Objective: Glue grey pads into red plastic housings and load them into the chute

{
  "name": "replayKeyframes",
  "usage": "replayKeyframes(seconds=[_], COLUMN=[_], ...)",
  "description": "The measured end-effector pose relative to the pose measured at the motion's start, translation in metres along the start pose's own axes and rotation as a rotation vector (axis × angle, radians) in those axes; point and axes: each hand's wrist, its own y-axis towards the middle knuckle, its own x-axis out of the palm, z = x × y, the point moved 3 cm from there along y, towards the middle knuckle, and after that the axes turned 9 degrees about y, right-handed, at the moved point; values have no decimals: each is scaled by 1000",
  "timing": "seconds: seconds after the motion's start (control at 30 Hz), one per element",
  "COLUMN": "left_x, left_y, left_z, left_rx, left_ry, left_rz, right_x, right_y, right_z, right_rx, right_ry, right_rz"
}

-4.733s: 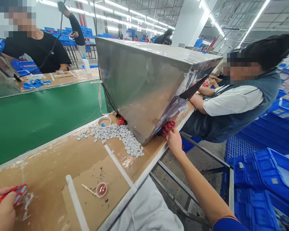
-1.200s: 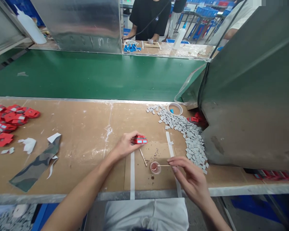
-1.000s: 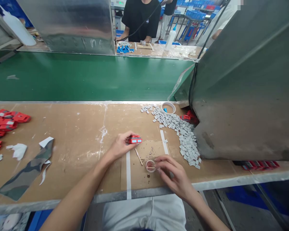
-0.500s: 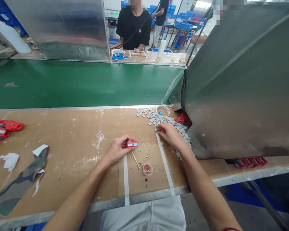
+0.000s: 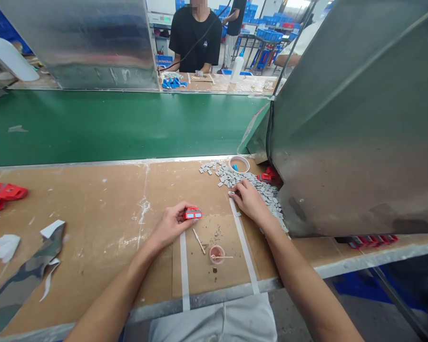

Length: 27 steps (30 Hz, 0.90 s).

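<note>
Left hand (image 5: pixel 171 222) grips one small red part (image 5: pixel 192 213) between thumb and fingertips, holding it just above the table (image 5: pixel 92 228). Right hand (image 5: pixel 248 199) lies palm down, fingers loosely spread, on the near edge of a heap of small grey tabs (image 5: pixel 251 183); whether it pinches a tab cannot be told. Between the two forearms, near the table's front edge, stands one small round cup (image 5: pixel 217 254) with one thin stick (image 5: pixel 224 257) laid across it; a second stick (image 5: pixel 199 241) lies just to its left. Two strips of white tape (image 5: pixel 183 266) run from the front edge toward the hands. Table surface: brown board, scuffed and smeared white. At the near left lies one strip of camouflage cloth (image 5: pixel 17 285) with white scraps (image 5: pixel 5 244) beside it; farther left, a few red parts (image 5: pixel 5 192) at the frame edge. Beyond the grey tabs sits one roll of tape (image 5: pixel 239 164). A large metal hood (image 5: pixel 356 123) stands on the right, more red parts (image 5: pixel 373 240) beneath its near edge. Behind the table runs a green conveyor belt (image 5: pixel 121 123); across it, a person in a black shirt (image 5: pixel 196 38) stands at a second bench, one white bottle (image 5: pixel 237 69) nearby.
</note>
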Motion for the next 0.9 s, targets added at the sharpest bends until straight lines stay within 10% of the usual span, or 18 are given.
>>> replayKeyframes(seconds=[0.37,0.9], left_x=[0,12], left_y=[1,-2], left_z=[-3,0], left_rx=[-8,-65], left_ry=[12,-312], left_rz=[19,-39], right_x=[-7,11], right_y=[2,-9], right_z=[-14,-55], right_rx=[-59,230], right_ry=[199,1035], right_rz=[7,-124])
